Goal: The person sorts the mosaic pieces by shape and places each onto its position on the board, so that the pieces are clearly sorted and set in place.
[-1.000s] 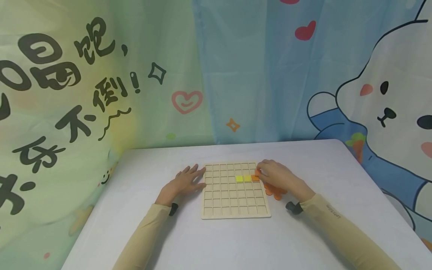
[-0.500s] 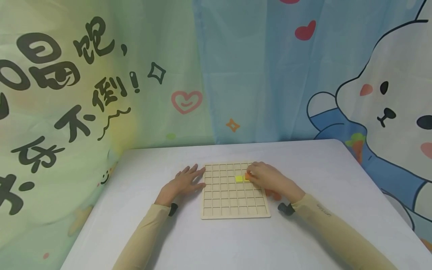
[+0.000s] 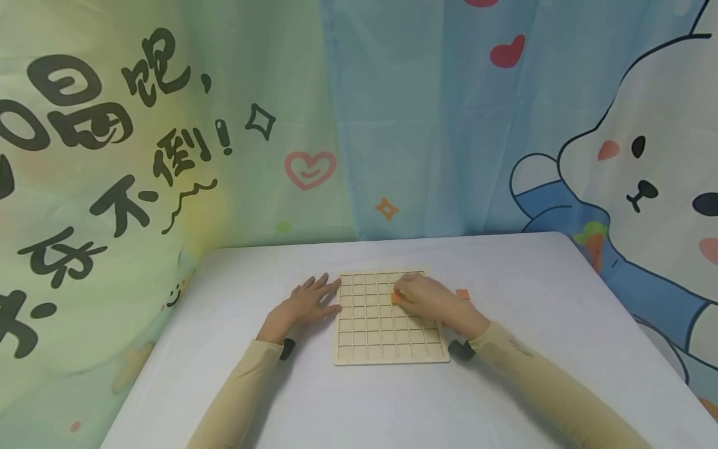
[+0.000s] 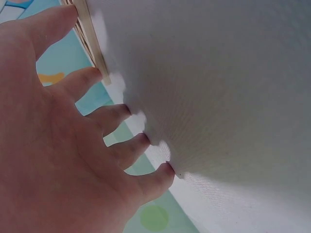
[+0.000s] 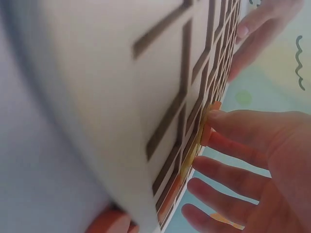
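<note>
A pale wooden grid board (image 3: 359, 337) lies on the table. My left hand (image 3: 305, 305) is spread at its left edge; in the left wrist view the thumb and index fingertips touch the board's side, and the other fingertips rest on the tablecloth. Over the upper right part of the grid, my right hand (image 3: 432, 299) pinches a small orange tile (image 3: 395, 299) between thumb and index finger. Seen from the right wrist, a yellow tile (image 5: 188, 162) and another orange tile (image 5: 169, 200) sit in the same row, nearer the board's right edge. The head view hides these under the hand.
A loose orange tile (image 3: 462, 294) lies on the table right of the board, with more orange pieces (image 5: 111, 222) low in the right wrist view. The white tablecloth (image 3: 359, 411) reaches back to a printed curtain (image 3: 392, 125).
My right hand has moved left across the board with the orange tile, from the right edge to the cell where a yellow tile showed. My left hand has stayed put.
</note>
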